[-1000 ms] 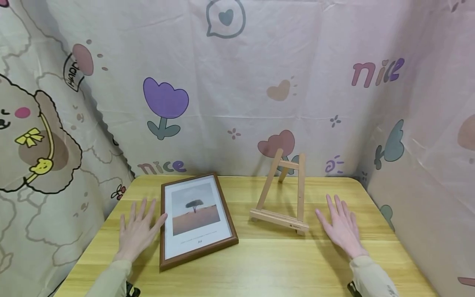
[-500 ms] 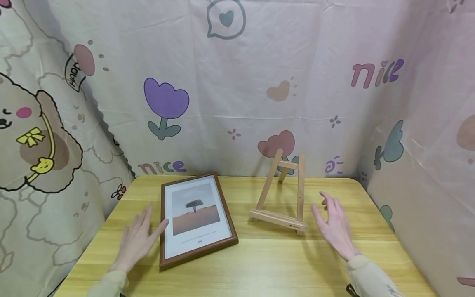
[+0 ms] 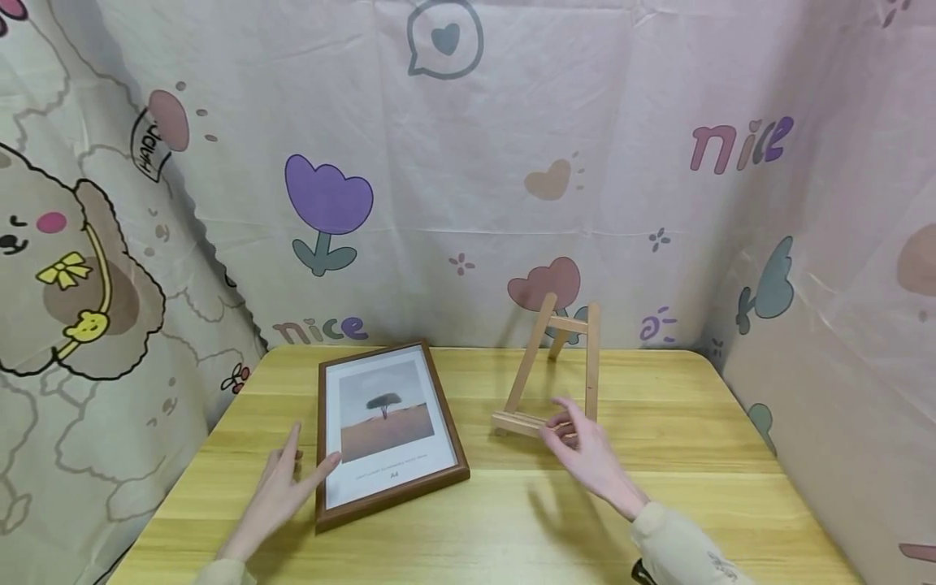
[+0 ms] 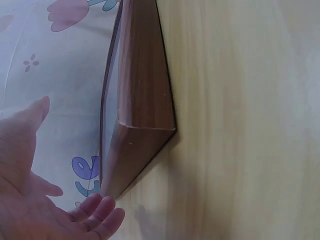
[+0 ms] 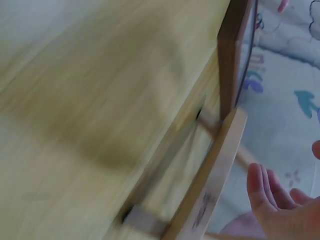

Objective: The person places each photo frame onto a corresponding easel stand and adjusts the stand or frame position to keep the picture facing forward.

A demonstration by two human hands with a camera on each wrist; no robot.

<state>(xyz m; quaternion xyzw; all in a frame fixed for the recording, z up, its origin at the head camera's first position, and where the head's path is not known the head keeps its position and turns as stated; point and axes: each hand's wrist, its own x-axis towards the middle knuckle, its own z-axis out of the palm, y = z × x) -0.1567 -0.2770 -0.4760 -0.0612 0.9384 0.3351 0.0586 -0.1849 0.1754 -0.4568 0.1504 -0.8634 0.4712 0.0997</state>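
Observation:
A brown picture frame (image 3: 383, 487) lies face up on the table, slightly turned, showing a print of a lone tree. My left hand (image 3: 276, 496) hovers at its left side, thumb over the frame's edge and fingers spread loosely. In the left wrist view, fingertips are close to a corner of the frame (image 4: 145, 75). Right of the frame stands a small wooden easel (image 3: 528, 357). My right hand (image 3: 588, 459) is in front of its ledge, fingers loosely bent, nothing held, hiding the ledge's right part. The right wrist view shows the ledge (image 5: 207, 180) beside the hand (image 5: 287, 210).
The pale wooden table (image 3: 483, 528) carries both things. A printed cloth backdrop (image 3: 453, 162) hangs close behind the table, and more cloth (image 3: 848, 341) closes in the sides.
My right hand has moved left from the easel's right side to the front of its ledge. The left hand has turned and drawn slightly nearer me. Frame and easel stay in place.

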